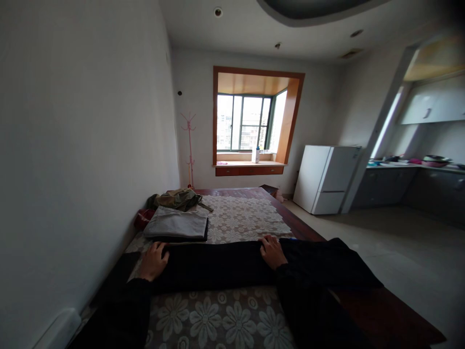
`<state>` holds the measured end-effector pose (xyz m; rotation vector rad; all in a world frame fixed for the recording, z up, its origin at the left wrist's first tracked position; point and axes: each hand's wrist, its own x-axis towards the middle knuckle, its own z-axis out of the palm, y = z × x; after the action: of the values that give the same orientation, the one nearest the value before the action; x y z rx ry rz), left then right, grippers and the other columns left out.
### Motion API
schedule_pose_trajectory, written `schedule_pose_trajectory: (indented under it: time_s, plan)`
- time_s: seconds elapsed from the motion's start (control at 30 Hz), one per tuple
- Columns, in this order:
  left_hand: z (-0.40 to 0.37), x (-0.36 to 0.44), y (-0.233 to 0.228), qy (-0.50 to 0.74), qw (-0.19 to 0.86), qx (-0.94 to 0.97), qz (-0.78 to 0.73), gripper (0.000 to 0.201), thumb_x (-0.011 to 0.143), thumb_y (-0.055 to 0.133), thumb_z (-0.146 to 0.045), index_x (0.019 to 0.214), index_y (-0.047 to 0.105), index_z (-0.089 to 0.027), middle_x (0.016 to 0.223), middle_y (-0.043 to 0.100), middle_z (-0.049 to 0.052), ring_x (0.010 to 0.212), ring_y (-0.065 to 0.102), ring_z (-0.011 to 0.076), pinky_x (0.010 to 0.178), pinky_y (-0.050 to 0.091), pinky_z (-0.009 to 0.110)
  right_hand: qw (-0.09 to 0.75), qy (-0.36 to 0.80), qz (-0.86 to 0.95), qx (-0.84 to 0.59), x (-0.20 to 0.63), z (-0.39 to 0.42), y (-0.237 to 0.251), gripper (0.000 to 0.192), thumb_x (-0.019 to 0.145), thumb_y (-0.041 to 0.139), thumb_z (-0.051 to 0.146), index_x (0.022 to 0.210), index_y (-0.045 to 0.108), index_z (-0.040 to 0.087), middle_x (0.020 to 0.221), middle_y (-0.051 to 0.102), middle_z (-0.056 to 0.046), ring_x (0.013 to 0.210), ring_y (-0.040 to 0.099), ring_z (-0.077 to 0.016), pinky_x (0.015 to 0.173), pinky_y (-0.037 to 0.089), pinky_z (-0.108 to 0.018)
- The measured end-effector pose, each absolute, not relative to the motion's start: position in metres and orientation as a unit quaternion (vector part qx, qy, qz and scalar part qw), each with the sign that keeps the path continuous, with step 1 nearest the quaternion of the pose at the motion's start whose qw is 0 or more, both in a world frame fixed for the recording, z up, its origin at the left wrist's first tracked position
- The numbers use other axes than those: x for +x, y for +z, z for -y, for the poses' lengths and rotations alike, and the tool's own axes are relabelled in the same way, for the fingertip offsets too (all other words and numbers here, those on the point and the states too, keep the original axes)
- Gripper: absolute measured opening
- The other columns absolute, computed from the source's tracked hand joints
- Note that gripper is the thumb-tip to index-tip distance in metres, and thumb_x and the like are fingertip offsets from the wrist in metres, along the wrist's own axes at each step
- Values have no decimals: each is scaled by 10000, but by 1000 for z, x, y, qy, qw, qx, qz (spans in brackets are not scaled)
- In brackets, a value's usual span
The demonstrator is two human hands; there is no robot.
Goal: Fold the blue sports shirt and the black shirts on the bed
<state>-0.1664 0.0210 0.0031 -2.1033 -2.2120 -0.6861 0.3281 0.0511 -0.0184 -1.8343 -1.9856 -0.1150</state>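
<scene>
Looks like I'm in a small studio flat: bed [240, 218] with floral cover, white fridge [327, 179] right of it, kitchen counter [410, 167] beyond, bay window [250, 123] behind.

garment [218, 264] - black | bedcover [221, 317] - floral, beige | fridge [327, 179] - white | coat stand [189, 150] - pink

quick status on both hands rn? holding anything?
Left hand: palm down, fingers curled on the black garment at its left end.
Right hand: palm down on the same garment, fingers at its top edge.
</scene>
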Motion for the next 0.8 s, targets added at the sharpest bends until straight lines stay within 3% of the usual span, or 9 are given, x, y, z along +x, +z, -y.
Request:
schedule_pose_trajectory:
  time_s: [0.27, 0.43, 0.63, 0.8]
  plan:
    - [-27, -171, 1, -203, 2, -647, 735, 398, 852, 484, -268, 1193, 663, -166, 1260, 608, 149, 1212, 550, 320, 1061, 401, 449, 295, -133, 727, -606, 338, -49, -21, 213, 772, 567, 137, 949, 645, 227, 1160, 638, -84, 1191, 506, -287, 1062, 312, -444]
    - [-26, -176, 2, -311, -25, -673, 671, 259, 802, 506, -262, 1009, 646, -196, 1108, 662, 104, 1109, 596, 277, 1041, 427, 415, 311, -124, 714, -615, 335, -47, -20, 180, 769, 553, 148, 915, 632, 219, 1002, 684, -66, 1066, 564, -270, 1021, 345, -427]
    - [-7, -168, 37, -432, -91, -624, 645, 156, 716, 530, -300, 845, 589, -236, 836, 659, 21, 827, 620, 225, 869, 496, 369, 368, -70, 708, -599, 332, -29, 9, 220, 816, 504, 175, 931, 685, 223, 962, 684, -67, 1037, 587, -263, 964, 425, -401]
    - [67, -166, 84, -548, -151, -583, 581, 204, 647, 540, -303, 827, 604, -229, 856, 678, 10, 874, 643, 228, 856, 514, 331, 458, 18, 715, -528, 357, 44, 51, 208, 891, 546, 332, 931, 727, 238, 950, 670, -64, 969, 619, -249, 921, 481, -390]
